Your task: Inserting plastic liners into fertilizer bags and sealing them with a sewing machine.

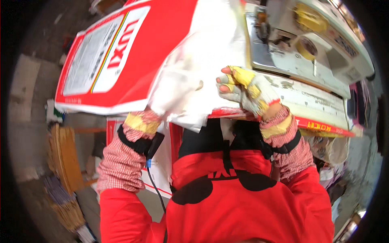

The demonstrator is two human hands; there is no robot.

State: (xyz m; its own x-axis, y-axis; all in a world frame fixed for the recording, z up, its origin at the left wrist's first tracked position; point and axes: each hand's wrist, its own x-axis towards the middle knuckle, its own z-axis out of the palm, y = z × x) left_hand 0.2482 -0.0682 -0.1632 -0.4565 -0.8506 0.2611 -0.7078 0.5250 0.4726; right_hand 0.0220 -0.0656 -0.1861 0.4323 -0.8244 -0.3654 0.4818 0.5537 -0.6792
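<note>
Where the head view opens, one red-and-white sack [121, 60] fills the upper left, its lower edge just above both wrists, a sewing machine [308, 48] crowding its right. Right hand [245, 91], gloved, curls its grip shut on the sack's white mouth; left hand [139, 121] hides beneath, grip unreadable.

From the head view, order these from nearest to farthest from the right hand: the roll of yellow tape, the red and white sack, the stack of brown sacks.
1. red and white sack, gripped by the right hand
2. roll of yellow tape, upper right on the machine
3. stack of brown sacks, far lower left
</note>
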